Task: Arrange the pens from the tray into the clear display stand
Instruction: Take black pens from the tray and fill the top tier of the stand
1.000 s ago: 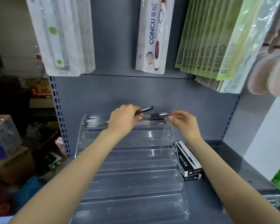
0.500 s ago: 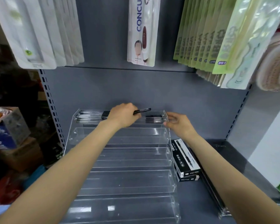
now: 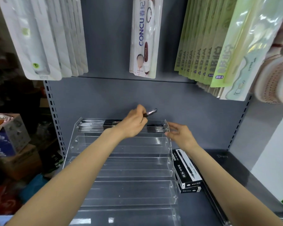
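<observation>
A: Where does the display stand [image 3: 121, 176] sit?
B: On the shelf [image 3: 227, 185], against the back panel [image 3: 104, 98], its tiers stepping down toward the viewer.
A: And the pens [image 3: 95, 125]?
B: In the top, rearmost tier, lying lengthwise. The left hand [image 3: 132, 124] is over that tier, holding one pen [image 3: 150, 112] above it. The right hand [image 3: 180, 136] is at the stand's right end wall.
A: What's to the right?
B: Two pen boxes [image 3: 186, 173], stacked, just beside the stand on the shelf.
A: Above?
B: Hanging packets [image 3: 144, 38] in front of the panel. Cartons [image 3: 11, 144] stand left of the shelf.
</observation>
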